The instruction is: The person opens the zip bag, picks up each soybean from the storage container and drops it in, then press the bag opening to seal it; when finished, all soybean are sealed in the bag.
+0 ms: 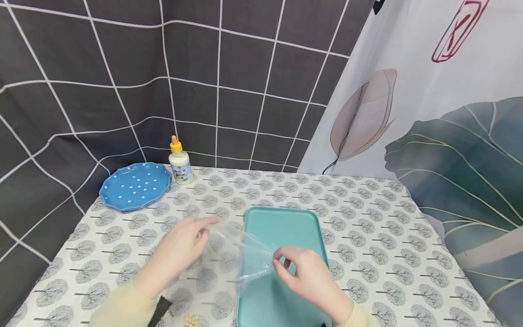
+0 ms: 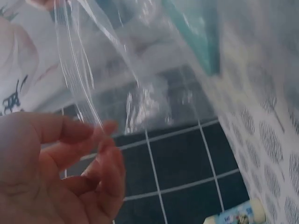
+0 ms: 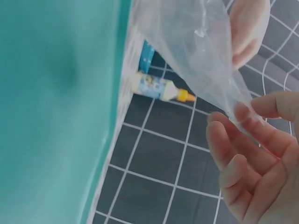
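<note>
While the left hand (image 1: 180, 247) and right hand (image 1: 308, 272) each pinch one edge of a single clear plastic bag (image 1: 239, 254) with curled fingertips, it hangs stretched between them, over the near left edge of one teal tray (image 1: 282, 222). One blue plate (image 1: 135, 185) and one glue bottle (image 1: 180, 161) stand behind.

Bright, even, soft light, faint shadows. Head view sharp, edges bowed by wide lens. Both wrist views blurred, plastic bag (image 2: 140, 56) showing glare streaks.
</note>
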The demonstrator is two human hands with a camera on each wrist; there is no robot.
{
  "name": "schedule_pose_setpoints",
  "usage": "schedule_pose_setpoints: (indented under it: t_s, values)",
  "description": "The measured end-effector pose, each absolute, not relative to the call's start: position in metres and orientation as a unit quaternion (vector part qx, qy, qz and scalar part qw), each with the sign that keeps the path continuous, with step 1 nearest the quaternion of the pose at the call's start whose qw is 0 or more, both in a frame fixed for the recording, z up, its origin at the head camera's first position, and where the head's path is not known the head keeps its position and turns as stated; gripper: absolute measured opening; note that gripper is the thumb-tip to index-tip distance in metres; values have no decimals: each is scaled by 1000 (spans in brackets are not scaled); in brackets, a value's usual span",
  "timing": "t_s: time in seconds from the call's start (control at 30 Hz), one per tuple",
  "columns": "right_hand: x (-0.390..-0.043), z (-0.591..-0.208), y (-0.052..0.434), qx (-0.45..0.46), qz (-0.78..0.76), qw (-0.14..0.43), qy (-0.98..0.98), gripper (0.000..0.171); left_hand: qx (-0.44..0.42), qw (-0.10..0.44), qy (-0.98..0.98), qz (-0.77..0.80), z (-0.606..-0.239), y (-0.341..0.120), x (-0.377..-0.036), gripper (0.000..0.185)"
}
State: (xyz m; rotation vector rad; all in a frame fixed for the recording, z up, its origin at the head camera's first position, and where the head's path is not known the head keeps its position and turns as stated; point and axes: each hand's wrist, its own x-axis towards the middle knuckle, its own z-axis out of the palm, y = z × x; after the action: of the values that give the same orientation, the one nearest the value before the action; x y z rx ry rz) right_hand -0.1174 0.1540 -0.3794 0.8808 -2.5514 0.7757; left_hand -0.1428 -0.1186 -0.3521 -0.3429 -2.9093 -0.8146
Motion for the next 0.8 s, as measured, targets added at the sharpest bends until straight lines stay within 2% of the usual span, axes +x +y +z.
schedule_pose_setpoints:
  t_s: [0.23,0.47,0.57,0.67,0.8]
  values:
    - [-129,-373,154,298,332,227,-866,8,-196,150,-920,-303,-350,-136,-141,17]
    - [-136,-360,153,278,371,212,-860,12,-186,197,-902,-336,-346,-140,-134,10]
    - [-139,-353,149,282,384,207,-854,13,-163,211,-900,-346,-341,-142,-131,16]
    - [-140,-350,144,272,409,207,-846,24,-147,227,-895,-354,-339,-143,-128,26]
    - [-140,-349,140,231,431,207,-847,24,-145,211,-897,-360,-337,-145,-127,26]
